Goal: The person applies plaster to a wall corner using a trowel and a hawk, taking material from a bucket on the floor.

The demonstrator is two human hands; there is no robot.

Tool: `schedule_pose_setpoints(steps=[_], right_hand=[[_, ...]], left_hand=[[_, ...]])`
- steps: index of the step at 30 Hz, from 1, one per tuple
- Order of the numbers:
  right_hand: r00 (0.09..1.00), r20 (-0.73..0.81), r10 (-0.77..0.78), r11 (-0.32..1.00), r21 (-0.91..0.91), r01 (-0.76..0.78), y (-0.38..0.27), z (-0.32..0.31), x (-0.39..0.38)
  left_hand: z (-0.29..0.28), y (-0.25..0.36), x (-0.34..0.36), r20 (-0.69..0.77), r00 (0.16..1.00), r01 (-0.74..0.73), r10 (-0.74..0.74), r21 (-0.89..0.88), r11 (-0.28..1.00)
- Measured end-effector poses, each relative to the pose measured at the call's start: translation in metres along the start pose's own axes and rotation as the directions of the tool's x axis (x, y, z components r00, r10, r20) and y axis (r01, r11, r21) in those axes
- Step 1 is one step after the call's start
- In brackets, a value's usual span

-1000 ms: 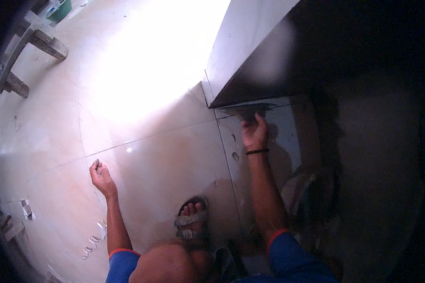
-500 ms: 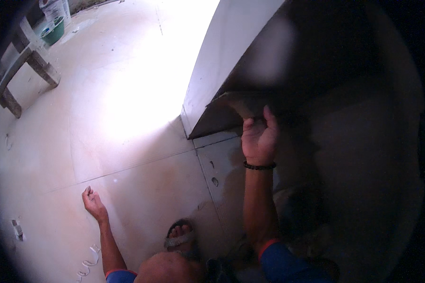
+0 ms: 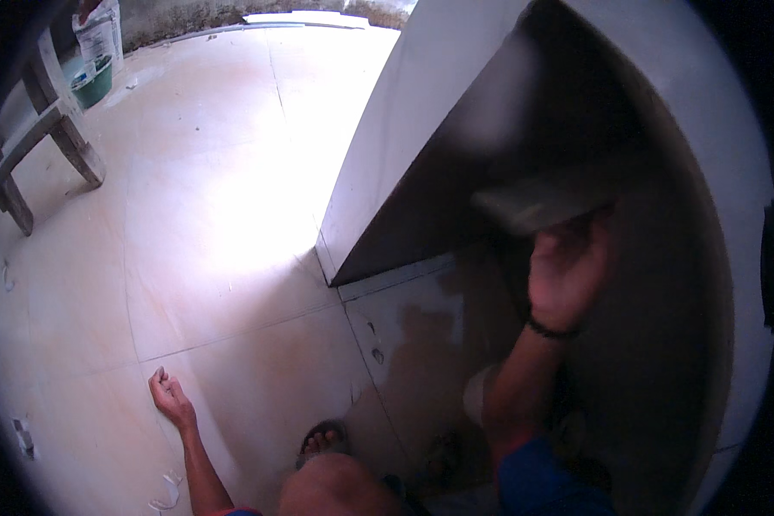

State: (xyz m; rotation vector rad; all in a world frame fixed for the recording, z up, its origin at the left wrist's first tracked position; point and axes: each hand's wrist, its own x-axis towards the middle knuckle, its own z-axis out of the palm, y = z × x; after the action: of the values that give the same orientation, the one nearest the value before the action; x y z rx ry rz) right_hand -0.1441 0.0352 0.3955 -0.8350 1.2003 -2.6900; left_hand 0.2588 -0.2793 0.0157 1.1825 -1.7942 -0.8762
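Inside the dark recess, my right hand (image 3: 566,273) is raised with a dark beaded band at its wrist. Its fingers close on a flat, greyish trowel-like tool (image 3: 525,204), blurred and held near the shadowed inner wall (image 3: 456,163). The far ends of those fingers are partly lost in shadow. At the lower left, my left hand (image 3: 172,400) is held out over the tiled floor (image 3: 241,378), its fingers curled in with nothing visible in them.
A white slanting panel (image 3: 396,129) edges the recess on the left, and a pale curved edge (image 3: 697,146) bounds it on the right. A wooden stand (image 3: 77,153) and a green bucket (image 3: 96,84) stand at the far left. My sandalled foot (image 3: 322,439) is below.
My right hand has moved right and deeper into the recess with the flat tool. The view has shifted, showing the recess's right edge. My left hand stays curled in nearly the same place.
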Motion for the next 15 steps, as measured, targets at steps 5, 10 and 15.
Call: schedule_pose_setpoints(steps=[5,10,15], right_hand=[[0.943,-0.116,-0.312,0.624,-0.774,0.111,0.021,0.016,-0.015],[0.828,0.207,-0.521,0.457,-0.752,0.475,0.050,0.050,0.015],[0.802,0.244,-0.545,0.250,-0.866,0.433,0.060,0.067,0.028]], left_hand=[[-0.002,-0.001,-0.001,0.027,0.999,0.035,-0.035,-0.001,0.999],[-0.001,-0.002,-0.001,0.011,1.000,0.019,-0.019,0.005,1.000],[0.000,-0.006,-0.002,-0.008,1.000,-0.016,0.016,-0.032,0.999]])
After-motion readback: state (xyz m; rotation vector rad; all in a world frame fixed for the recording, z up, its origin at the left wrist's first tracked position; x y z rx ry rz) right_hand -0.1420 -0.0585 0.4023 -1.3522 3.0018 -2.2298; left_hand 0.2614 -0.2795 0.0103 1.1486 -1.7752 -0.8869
